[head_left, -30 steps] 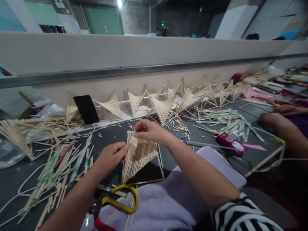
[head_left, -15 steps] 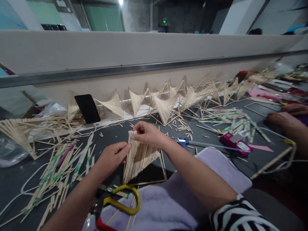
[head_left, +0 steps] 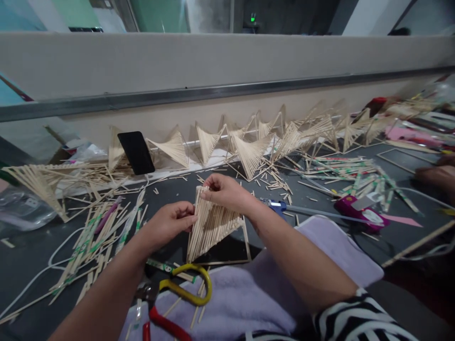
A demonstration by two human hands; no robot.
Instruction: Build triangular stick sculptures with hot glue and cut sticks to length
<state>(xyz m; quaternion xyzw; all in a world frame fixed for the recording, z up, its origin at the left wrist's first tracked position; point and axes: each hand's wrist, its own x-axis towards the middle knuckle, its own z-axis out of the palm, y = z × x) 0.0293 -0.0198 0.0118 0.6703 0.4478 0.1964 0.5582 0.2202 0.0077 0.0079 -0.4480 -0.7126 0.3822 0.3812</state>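
A twisted fan of thin wooden sticks (head_left: pixel 213 227) on a stick frame stands before me at the table's near side. My right hand (head_left: pixel 225 192) closes thumb and fingers on its upper edge, where the stick ends meet. With thumb and forefinger together, my left hand (head_left: pixel 174 221) grips the left edge, a little lower down. Just below the fan lies a yellow looped handle (head_left: pixel 194 291), beside a red-handled tool (head_left: pixel 165 322). Both rest on or by a lilac cloth (head_left: pixel 249 293). Some fingertips are hidden behind the sticks.
Several finished stick fans (head_left: pixel 249 151) line the wall, beside a leaning black phone (head_left: pixel 137 152). Loose sticks (head_left: pixel 94 246) lie left, more (head_left: pixel 355 173) right. A blue glue gun (head_left: pixel 277 206) and a magenta device (head_left: pixel 362 213) lie right. Another person's hand (head_left: pixel 437 175) shows at the far right.
My view has tilted down and turned slightly left, so the table items appear shifted right and mostly higher. Both hands stay on the stick fan, with only a slight change in the left fingers.
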